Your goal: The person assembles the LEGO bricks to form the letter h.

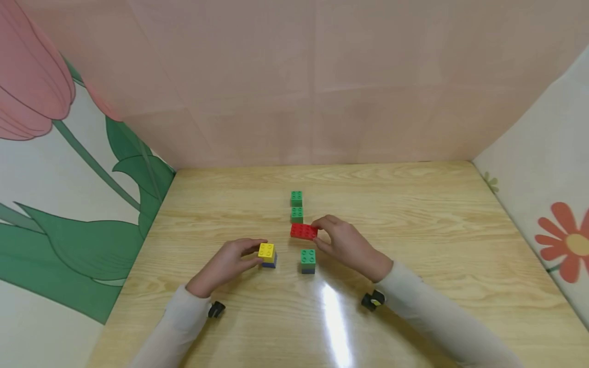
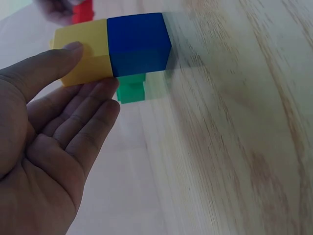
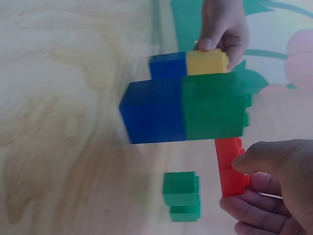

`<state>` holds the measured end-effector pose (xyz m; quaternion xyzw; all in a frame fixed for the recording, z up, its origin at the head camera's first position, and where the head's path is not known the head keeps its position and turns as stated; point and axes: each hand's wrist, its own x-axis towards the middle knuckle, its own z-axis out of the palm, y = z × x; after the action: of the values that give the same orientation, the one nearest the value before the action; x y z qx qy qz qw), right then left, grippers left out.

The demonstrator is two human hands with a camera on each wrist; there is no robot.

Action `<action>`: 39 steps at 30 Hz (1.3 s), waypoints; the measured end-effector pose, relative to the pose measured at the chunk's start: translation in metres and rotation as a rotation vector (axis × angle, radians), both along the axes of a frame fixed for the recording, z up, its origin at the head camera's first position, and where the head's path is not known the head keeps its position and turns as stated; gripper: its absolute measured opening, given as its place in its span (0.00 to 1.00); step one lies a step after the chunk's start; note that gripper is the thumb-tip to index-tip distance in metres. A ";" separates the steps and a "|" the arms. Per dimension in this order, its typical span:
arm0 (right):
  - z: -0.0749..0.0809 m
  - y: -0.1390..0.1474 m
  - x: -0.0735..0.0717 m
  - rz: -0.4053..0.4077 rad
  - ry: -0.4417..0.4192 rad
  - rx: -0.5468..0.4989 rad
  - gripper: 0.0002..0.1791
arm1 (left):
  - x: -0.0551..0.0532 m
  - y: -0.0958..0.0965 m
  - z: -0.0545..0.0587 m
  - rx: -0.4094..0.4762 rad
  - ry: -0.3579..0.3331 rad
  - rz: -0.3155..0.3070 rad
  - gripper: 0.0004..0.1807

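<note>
My left hand [image 1: 230, 263] pinches a yellow brick [image 1: 266, 250] between thumb and fingertips. Under it is a blue brick [image 2: 139, 45], joined to it as a small stack standing on the table. With thumb and fingers, my right hand [image 1: 347, 243] grips a long red brick [image 1: 303, 231] by its right end; in the right wrist view it looks raised off the wood. Nearer to me than the red brick stands a second stack, a green brick [image 1: 308, 256] on a blue brick [image 3: 154, 111]; neither hand touches it.
Beyond the red brick, two small green bricks stand one behind the other, the nearer green brick [image 1: 297, 214] just in front of the farther green brick [image 1: 296, 198]. The wooden table [image 1: 207, 199] meets a pink backdrop [image 1: 313, 102] behind and flower-printed panels at both sides.
</note>
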<state>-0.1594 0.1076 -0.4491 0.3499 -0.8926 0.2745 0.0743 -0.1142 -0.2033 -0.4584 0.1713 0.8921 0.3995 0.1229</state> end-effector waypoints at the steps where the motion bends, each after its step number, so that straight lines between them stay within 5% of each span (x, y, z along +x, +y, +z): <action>1: 0.002 0.000 0.001 0.001 0.014 -0.001 0.16 | 0.000 0.001 0.000 -0.009 0.004 -0.002 0.24; 19: 0.032 -0.004 0.030 0.045 0.078 -0.001 0.16 | 0.005 0.019 0.002 -0.092 0.032 -0.039 0.23; 39: 0.033 -0.008 0.038 0.103 0.151 -0.020 0.17 | 0.005 0.034 0.004 -0.106 0.015 -0.035 0.23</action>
<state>-0.1216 0.1001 -0.4157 0.4144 -0.8625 0.2597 0.1305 -0.1088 -0.1698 -0.4549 0.1830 0.9098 0.3484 0.1322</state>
